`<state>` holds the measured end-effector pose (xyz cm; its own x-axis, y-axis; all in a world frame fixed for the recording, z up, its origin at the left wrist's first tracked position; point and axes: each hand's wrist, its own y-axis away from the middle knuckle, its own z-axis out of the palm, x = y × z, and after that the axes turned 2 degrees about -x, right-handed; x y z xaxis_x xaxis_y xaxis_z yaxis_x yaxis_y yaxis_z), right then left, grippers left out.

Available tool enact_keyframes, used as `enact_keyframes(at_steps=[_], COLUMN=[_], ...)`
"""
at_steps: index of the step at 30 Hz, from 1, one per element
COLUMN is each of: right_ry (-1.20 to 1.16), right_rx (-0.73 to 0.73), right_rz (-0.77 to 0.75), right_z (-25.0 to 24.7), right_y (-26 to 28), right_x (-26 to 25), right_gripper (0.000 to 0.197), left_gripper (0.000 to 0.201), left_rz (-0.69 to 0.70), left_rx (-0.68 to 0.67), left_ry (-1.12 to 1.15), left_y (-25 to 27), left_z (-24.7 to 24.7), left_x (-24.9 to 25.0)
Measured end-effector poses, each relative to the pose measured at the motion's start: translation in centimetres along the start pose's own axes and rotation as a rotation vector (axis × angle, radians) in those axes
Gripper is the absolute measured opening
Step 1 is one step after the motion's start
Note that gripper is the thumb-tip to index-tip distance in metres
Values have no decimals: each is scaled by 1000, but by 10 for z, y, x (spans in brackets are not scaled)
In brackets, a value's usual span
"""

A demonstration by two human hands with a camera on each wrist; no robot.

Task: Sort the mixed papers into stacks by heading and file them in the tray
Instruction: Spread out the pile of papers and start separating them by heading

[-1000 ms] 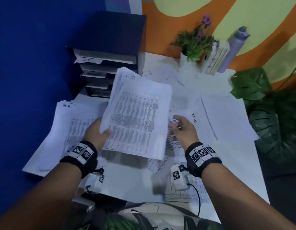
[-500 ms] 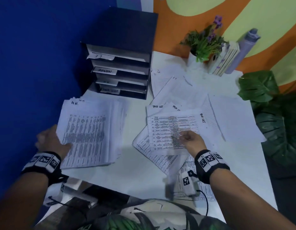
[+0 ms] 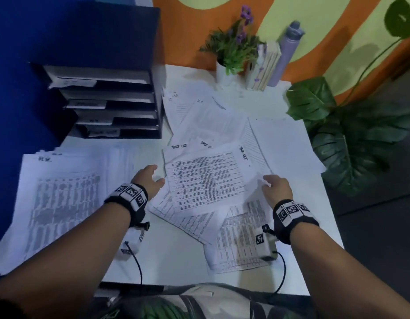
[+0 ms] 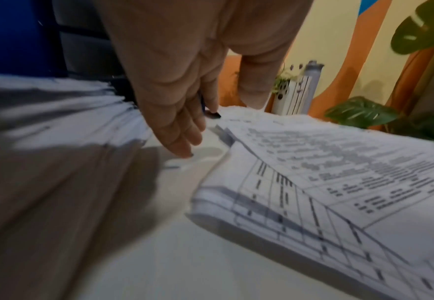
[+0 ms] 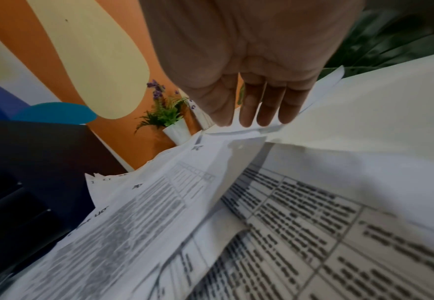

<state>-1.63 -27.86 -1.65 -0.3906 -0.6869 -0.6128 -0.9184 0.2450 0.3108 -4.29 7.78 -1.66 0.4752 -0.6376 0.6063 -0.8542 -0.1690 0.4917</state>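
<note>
Task-list sheet (image 3: 206,180) between the hands — left hand (image 3: 147,180) open beside it, right hand (image 3: 276,188) open at its edge.

The head view looks steeply down over the table (image 3: 176,256). Each wrist view skims low and close along its palm toward the painted wall, both sharing the potted plant (image 4: 282,81).

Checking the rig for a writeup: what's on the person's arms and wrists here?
Both forearms are bare, no sleeves. The left wrist band and right wrist band are black, each carrying white tiles printed with black square fiducial markers. Under each wrist hangs a small white camera unit, left and right, also marker-tagged, with a thin black cable trailing toward the body. Hands are ungloved.
</note>
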Motion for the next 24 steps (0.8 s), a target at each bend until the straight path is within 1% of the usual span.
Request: enact_keyframes(at_steps=[2, 3, 6, 8, 9, 11, 13, 14, 15, 16, 17, 18, 19, 21, 22, 24], right_ry=[-7, -19, -41, -48, -45, -35, -22, -3, 17, 27, 24, 11, 0, 5, 32, 110], right_rx=[-16, -39, -133, -153, -147, -112, -71, -65, -71, -81, -89, -92, -85, -32, 17, 92], right_rz=[24, 44, 85, 97, 95, 64, 27, 6, -16, -39, -55, -68, -79, -114, -152, -227], right_z=[-3, -3, 2, 6, 6, 3, -3, -8, -12, -16, -19, -21, -22, -21, -20, -17], right_y=[-3, -3, -2, -3, -4, -7, -11, -12, -14, -15, -16, -17, -18, -19, -21, -25], right_x=[6, 7, 7, 7, 8, 9, 10, 11, 12, 11, 12, 10, 10, 7, 5, 4], right_gripper=[39, 42, 53, 58, 57, 47, 37, 33, 30, 27, 26, 26, 26, 28, 27, 25], left_gripper=[63, 63, 53, 45, 42, 37, 35, 32, 27, 21, 16, 15, 20, 38, 43, 48], left_rz=[-55, -59, -30, 3, 10, -25, -105, -128, -132, -113, -82, -50, -21, -11, -28, -68], left_rx=[-37, -38, 9, 30, 17, -90, -277, -339, -348, -295, -207, -125, -72, -60, -64, -84], left_ry=[2, 13, 60, 95, 95, 103, 147, 148, 134, 89, 22, -38, -73, -25, 6, -24], left_y=[-10, -15, -18, -14, -9, 3, 16, 20, 23, 24, 22, 20, 17, 10, 8, 6], left_z=[10, 14, 29, 41, 47, 55, 57, 55, 53, 50, 46, 44, 42, 44, 48, 56], left_x=[5, 7, 13, 15, 16, 17, 18, 18, 20, 23, 26, 29, 32, 36, 38, 43])
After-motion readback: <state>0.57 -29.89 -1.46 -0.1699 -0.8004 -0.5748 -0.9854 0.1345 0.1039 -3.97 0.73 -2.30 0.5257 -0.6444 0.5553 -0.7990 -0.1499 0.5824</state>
